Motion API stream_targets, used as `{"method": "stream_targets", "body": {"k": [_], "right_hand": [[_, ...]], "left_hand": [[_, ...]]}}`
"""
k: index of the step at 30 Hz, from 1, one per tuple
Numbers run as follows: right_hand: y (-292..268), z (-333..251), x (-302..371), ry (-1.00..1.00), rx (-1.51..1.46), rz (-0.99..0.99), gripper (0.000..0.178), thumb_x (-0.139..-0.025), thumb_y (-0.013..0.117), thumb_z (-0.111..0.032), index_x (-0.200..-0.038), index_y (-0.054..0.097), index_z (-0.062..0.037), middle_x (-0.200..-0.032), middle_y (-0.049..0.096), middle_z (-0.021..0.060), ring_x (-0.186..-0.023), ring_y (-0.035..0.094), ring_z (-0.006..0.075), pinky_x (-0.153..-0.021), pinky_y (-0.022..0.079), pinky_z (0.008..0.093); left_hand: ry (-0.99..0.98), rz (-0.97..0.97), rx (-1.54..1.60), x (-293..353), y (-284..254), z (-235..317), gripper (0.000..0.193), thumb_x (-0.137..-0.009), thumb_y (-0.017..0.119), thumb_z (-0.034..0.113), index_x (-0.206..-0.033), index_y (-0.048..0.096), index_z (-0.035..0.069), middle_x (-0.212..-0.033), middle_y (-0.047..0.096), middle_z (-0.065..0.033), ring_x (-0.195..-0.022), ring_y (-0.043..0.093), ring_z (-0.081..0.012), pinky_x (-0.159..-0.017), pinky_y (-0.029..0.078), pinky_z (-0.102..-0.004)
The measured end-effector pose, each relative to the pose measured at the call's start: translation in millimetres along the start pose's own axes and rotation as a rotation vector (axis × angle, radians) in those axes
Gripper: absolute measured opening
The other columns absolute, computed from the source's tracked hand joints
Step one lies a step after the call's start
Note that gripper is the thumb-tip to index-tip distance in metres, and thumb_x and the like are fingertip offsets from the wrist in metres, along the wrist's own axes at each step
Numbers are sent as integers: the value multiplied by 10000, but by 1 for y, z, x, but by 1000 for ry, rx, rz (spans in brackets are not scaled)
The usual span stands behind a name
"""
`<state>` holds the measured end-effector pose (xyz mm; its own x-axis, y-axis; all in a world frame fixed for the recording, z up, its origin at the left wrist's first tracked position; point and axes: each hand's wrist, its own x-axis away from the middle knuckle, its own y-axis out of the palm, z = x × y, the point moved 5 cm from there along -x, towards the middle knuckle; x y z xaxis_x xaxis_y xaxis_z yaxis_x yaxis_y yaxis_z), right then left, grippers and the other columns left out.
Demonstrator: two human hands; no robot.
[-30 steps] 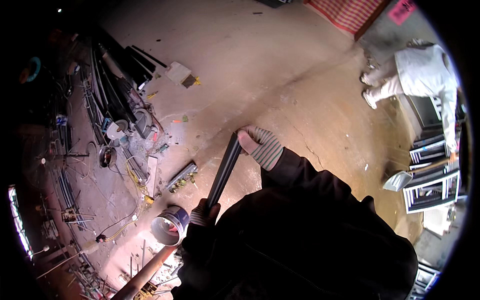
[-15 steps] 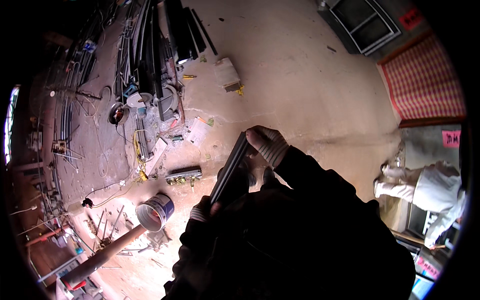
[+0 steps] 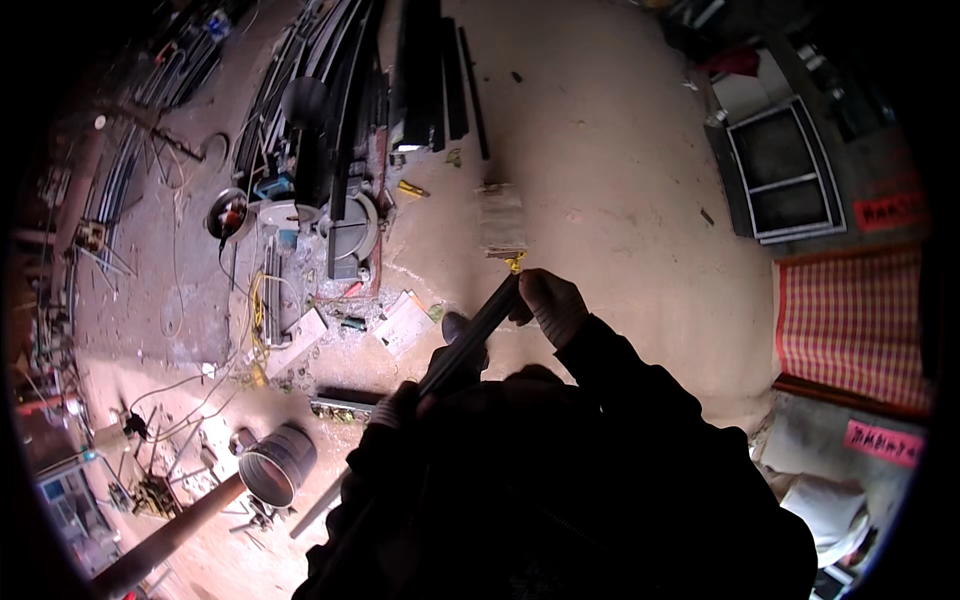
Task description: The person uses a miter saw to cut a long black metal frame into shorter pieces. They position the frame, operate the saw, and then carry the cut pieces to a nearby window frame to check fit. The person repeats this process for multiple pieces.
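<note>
A dark grooved metal profile bar (image 3: 478, 331) slants across in front of my body. My right hand (image 3: 552, 305), fingers closed, grips its upper end. Lower down, my left hand (image 3: 397, 404) is closed around the bar, mostly in shadow against my dark sleeve. Just beyond the bar's upper end on the floor lies a flat box-like block (image 3: 503, 220), with a small yellow item (image 3: 516, 262) at its near edge.
A mitre saw (image 3: 350, 235) stands left, beside long dark profiles (image 3: 420, 75). A bucket (image 3: 275, 468) sits lower left near a thick pole (image 3: 170, 540). White paper (image 3: 403, 323) and cords lie on the floor. At right are a framed panel (image 3: 785, 172), checked cloth (image 3: 850, 315) and white-clothed person (image 3: 828, 515).
My view has shifted, with the flat block now nearer the bar's end. Both hands still hold the bar, which sits slightly farther right. The person in white appears lower, partly hidden.
</note>
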<state>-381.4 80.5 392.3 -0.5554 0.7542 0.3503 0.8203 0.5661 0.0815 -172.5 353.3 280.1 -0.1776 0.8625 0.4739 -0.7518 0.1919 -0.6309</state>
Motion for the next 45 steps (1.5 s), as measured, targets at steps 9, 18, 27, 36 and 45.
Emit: {"method": "stream_targets", "body": {"k": [9, 18, 27, 36, 45], "right_hand": [[62, -45, -172, 105, 179, -164, 439, -1055, 565, -466, -1073, 663, -39, -767, 658, 42, -597, 594, 117, -566, 511, 282], [141, -25, -344, 371, 276, -459, 436, -1058, 554, -467, -1009, 656, -46, -771, 708, 64, -580, 614, 118, -534, 517, 278], [186, 37, -530, 641, 476, -695, 338, -1055, 576, -437, -1059, 654, -108, -769, 705, 28, -575, 598, 98, -533, 503, 262], [238, 170, -664, 649, 547, -706, 325, -1074, 545, -405, -1120, 642, -98, -840, 732, 35, -593, 632, 101, -536, 502, 251], [304, 385, -733, 634, 594, -789, 363, -1064, 548, -419, -1195, 639, -93, -823, 714, 31, -614, 657, 120, -528, 526, 265]], "left_hand": [[-212, 147, 255, -61, -139, 18, 274, -960, 724, 311, -985, 588, 74, -818, 669, -179, -772, 640, -366, -693, 494, -476], [-525, 394, 649, -128, -150, -36, 358, -899, 793, 345, -989, 645, 32, -808, 692, -119, -755, 662, -235, -707, 514, -415], [-953, 459, 653, -247, -180, -48, 380, -915, 762, 419, -1013, 664, 66, -867, 717, -187, -854, 699, -405, -733, 525, -477], [-934, 564, 609, -363, -115, -219, 479, -872, 770, 516, -947, 666, 54, -830, 694, -186, -792, 674, -374, -731, 525, -455], [-1009, 587, 651, -437, -11, -425, 552, -861, 804, 509, -1005, 698, -13, -859, 721, -163, -788, 690, -257, -755, 547, -377]]}}
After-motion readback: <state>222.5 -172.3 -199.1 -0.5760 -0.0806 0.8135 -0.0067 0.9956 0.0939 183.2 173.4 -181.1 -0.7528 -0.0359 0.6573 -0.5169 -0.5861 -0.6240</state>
